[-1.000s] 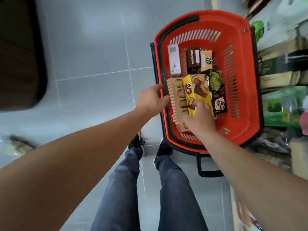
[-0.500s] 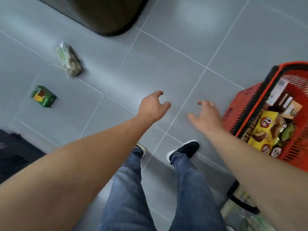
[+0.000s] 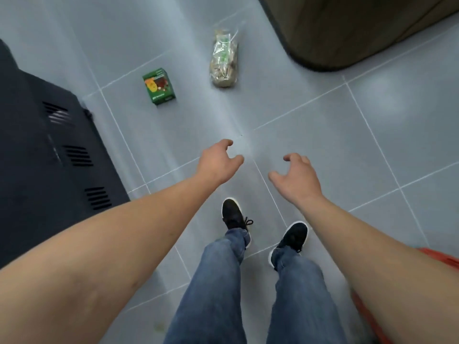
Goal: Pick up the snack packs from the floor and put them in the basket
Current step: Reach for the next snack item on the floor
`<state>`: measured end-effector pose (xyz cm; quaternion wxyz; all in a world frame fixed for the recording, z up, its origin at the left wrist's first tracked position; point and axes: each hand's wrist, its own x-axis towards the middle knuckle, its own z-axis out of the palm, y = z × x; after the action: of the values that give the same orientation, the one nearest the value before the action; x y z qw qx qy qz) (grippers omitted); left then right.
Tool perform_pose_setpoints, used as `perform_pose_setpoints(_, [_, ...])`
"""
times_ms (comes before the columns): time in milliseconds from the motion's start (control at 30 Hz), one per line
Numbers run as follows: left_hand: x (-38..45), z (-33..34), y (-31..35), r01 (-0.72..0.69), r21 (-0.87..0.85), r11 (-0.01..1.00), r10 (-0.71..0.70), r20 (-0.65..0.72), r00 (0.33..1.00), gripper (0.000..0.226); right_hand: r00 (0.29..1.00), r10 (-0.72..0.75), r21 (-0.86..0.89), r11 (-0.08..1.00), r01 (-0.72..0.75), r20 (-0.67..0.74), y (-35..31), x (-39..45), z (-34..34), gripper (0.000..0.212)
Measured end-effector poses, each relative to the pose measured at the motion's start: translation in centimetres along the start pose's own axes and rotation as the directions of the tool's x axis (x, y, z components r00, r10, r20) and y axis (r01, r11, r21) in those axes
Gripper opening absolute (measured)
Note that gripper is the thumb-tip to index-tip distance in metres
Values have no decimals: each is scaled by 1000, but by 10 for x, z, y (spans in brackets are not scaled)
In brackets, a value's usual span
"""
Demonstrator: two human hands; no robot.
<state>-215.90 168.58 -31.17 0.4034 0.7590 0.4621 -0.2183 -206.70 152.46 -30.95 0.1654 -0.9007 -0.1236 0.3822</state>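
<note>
Nothing is gripped: left hand [image 3: 218, 161] and right hand [image 3: 296, 177] are held empty, fingers loosely spread for a pick-up, well short of the box [image 3: 159, 86] and bag [image 3: 224, 60] on the floor, with the basket [image 3: 444, 260] behind at right.

Basket [image 3: 444, 260] mostly cut off at right edge, behind forearm; box [image 3: 159, 86] print unreadable.

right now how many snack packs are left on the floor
2: a green box ahead of the left hand, and a clear bag beside the box, further right. More may lie outside the view.
</note>
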Motion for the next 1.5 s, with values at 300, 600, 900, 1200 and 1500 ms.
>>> perform_pose_setpoints(300, [66, -97, -55, 154, -196, 968, -178, -111, 978, 59, 980, -156, -151, 973, 173, 121, -129, 81, 10, 57])
perform_pose_setpoints(600, [169, -163, -60, 272, -363, 891, -346, -157, 925, 59, 940, -228, -225, 931, 287, 254, -221, 208, 16, 59])
perform_pose_setpoints(900, [274, -196, -77, 299, -463, 834, -415, -171, 894, 58, 898, -266, -288, 882, 373, 350, -297, 326, 59, 61])
perform_pose_setpoints(1200, [424, -174, -167, 283, -481, 830, -400, -158, 903, 60, 881, -282, -325, 851, 413, 381, -330, 443, 205, 60])
perform_pose_setpoints(1500, [592, -158, -309, 296, -435, 850, -437, -270, 858, 66, 857, -346, -254, 853, 457, 382, -342, 570, 380, 62])
